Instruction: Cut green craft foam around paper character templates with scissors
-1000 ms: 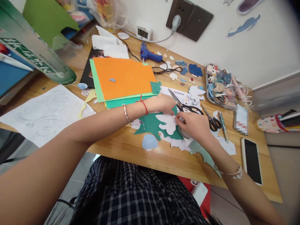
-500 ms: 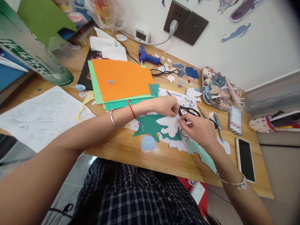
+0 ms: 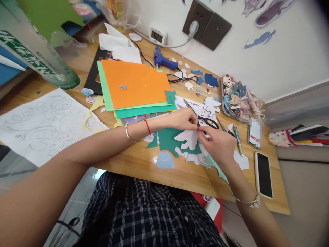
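Note:
My left hand [image 3: 183, 119] and my right hand [image 3: 218, 142] meet over the desk, fingertips pinched together. A white paper cut-out [image 3: 189, 139] with a wavy, lobed edge hangs from their fingertips, partly hidden by the fingers. Beneath it lies dark green paper [image 3: 167, 139] with a jagged cut edge. Black-handled scissors [image 3: 209, 121] rest just behind the hands, blades pointing away to the left. A pale blue rounded piece [image 3: 165, 160] lies near the desk's front edge, and mint green scraps [image 3: 218, 169] stick out below my right wrist.
Orange sheets [image 3: 136, 84] top a coloured paper stack at left, with a sketched sheet [image 3: 38, 123] beside it. Behind stand a blue glue gun [image 3: 164, 60] and small clock [image 3: 157, 35]. At right are a tray of figures [image 3: 235, 97], a pen [image 3: 238, 139] and a phone [image 3: 264, 175]. A large bottle [image 3: 48, 61] stands far left.
The camera view has shifted slightly. Both hands stay pinched together at the white cut-out, with my right forearm a little further left in view.

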A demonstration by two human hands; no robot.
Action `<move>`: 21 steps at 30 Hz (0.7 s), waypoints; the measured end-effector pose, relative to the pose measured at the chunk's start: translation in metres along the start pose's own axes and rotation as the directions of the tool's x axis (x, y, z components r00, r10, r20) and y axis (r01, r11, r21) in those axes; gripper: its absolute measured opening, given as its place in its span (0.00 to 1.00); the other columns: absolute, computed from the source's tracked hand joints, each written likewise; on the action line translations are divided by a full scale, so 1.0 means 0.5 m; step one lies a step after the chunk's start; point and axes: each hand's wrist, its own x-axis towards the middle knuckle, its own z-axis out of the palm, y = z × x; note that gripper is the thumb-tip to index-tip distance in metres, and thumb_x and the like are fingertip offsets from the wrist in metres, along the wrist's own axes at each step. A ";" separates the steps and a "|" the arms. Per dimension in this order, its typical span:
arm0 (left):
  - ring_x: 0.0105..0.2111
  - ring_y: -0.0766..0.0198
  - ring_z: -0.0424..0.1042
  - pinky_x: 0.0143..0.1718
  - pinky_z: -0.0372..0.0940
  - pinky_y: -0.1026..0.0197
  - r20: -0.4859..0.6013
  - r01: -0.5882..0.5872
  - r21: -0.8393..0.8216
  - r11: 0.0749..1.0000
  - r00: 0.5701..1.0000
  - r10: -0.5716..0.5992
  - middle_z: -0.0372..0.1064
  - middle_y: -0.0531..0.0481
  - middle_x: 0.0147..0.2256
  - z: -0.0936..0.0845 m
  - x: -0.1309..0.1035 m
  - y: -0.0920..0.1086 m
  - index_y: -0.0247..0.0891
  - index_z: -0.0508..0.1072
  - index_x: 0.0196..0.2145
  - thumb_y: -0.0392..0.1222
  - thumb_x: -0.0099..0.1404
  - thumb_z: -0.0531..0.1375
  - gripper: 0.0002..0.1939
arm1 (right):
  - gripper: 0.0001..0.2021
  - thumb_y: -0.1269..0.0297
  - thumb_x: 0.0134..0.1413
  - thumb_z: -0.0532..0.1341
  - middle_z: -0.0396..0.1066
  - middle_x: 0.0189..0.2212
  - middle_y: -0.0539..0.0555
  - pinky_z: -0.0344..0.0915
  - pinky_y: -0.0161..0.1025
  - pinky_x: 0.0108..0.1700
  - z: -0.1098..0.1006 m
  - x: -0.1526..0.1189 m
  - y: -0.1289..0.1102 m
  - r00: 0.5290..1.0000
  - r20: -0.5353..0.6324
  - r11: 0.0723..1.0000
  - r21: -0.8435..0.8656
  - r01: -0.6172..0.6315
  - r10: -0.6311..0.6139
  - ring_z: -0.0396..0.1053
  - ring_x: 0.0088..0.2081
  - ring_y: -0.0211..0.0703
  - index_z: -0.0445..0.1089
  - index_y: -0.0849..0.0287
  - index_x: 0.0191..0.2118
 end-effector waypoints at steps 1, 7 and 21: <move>0.21 0.71 0.60 0.25 0.54 0.66 0.004 0.008 -0.023 1.000 1.000 -0.008 0.68 0.52 0.21 0.000 0.000 -0.001 0.31 0.76 0.25 0.35 0.55 0.56 0.09 | 0.05 0.67 0.53 0.62 0.73 0.19 0.44 0.52 0.33 0.22 0.002 -0.001 0.001 0.999 -0.028 1.000 0.006 0.027 -0.027 0.67 0.20 0.35 0.76 0.55 0.30; 0.22 0.71 0.59 0.24 0.54 0.67 0.073 0.035 -0.196 0.980 0.997 -0.021 0.66 0.54 0.21 -0.007 0.001 -0.012 0.32 0.76 0.25 0.37 0.54 0.58 0.08 | 0.02 0.71 0.50 0.66 0.67 0.14 0.45 0.52 0.36 0.22 0.008 -0.009 0.007 0.968 -0.181 0.984 -0.013 0.176 -0.175 0.62 0.18 0.35 0.75 0.59 0.28; 0.24 0.70 0.63 0.29 0.60 0.64 0.158 -0.011 -0.381 0.924 0.984 0.077 0.67 0.53 0.22 -0.007 0.019 -0.032 0.33 0.76 0.26 0.39 0.52 0.62 0.06 | 0.04 0.73 0.48 0.66 0.68 0.15 0.44 0.54 0.34 0.23 -0.017 -0.014 0.010 0.949 -0.243 0.975 0.040 0.217 -0.201 0.62 0.18 0.33 0.73 0.59 0.31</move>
